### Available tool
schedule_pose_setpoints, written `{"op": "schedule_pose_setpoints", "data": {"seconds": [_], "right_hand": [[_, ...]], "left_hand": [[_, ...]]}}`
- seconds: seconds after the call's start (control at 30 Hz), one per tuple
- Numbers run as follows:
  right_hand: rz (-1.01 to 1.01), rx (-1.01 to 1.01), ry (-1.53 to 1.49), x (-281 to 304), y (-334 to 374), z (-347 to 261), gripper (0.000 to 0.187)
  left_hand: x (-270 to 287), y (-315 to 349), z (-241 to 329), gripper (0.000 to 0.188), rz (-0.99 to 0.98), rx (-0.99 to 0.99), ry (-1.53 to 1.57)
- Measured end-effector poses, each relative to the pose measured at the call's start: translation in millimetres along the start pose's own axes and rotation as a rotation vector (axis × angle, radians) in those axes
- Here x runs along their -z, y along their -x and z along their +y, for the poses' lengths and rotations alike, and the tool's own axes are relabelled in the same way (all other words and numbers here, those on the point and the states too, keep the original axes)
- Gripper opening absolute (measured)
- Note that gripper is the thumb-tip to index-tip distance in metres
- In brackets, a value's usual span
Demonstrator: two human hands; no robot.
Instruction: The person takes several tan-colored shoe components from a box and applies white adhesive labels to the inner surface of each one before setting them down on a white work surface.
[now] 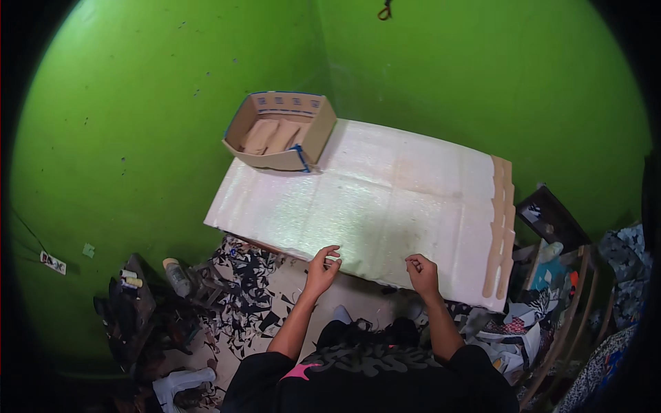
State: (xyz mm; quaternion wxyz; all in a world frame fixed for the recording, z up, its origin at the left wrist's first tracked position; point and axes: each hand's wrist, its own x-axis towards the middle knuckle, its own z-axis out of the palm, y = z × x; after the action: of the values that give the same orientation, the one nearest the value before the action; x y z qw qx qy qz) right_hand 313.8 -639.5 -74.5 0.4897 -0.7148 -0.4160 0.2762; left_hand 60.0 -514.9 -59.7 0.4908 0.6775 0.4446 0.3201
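My left hand (322, 270) hovers at the near edge of the white-covered table (434, 168), its fingers loosely bent and apart with nothing in them. To its right, my right hand (422, 274) is over the same near edge, fingers loosely curled and seemingly holding nothing. A cardboard box (320, 132), open at the top with blue trim, stands on the table's far left corner. Flat brown pieces (270, 136) lie inside it. Long tan strips with wavy edges (497, 227) run along the table's right side.
Green walls meet behind the table. Dark fabric scraps (244, 292) litter the floor at left, near a dark stand with thread spools (131, 279) and a bottle (177, 277). At right are a wooden rack (561, 330), heaped cloth (506, 341) and a dark framed panel (551, 217).
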Motion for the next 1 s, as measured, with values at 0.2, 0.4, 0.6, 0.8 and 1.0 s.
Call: {"op": "schedule_pose_setpoints", "data": {"seconds": [0.2, 0.4, 0.6, 0.8, 1.0], "right_hand": [[-0.055, 0.069, -0.026, -69.8, -11.3, -44.0, 0.008], [-0.154, 0.115, 0.008, -115.5, -41.9, -62.0, 0.009], [-0.198, 0.076, -0.100, -156.9, -96.8, -67.6, 0.010], [-0.259, 0.029, -0.187, -199.7, -154.2, -89.3, 0.011], [-0.295, 0.056, -0.156, -225.5, -195.2, -117.7, 0.010]], "left_hand": [[94.0, -2.9, -15.6, 0.034, 0.089, 0.002, -0.003], [144.7, -22.7, -37.6, 0.032, 0.136, 0.043, 0.014], [171.7, -65.9, -39.1, 0.030, 0.106, 0.082, 0.015], [199.2, -120.9, -26.9, 0.028, 0.074, 0.083, -0.016], [227.1, -166.2, -16.6, 0.028, 0.052, 0.071, -0.025]]}}
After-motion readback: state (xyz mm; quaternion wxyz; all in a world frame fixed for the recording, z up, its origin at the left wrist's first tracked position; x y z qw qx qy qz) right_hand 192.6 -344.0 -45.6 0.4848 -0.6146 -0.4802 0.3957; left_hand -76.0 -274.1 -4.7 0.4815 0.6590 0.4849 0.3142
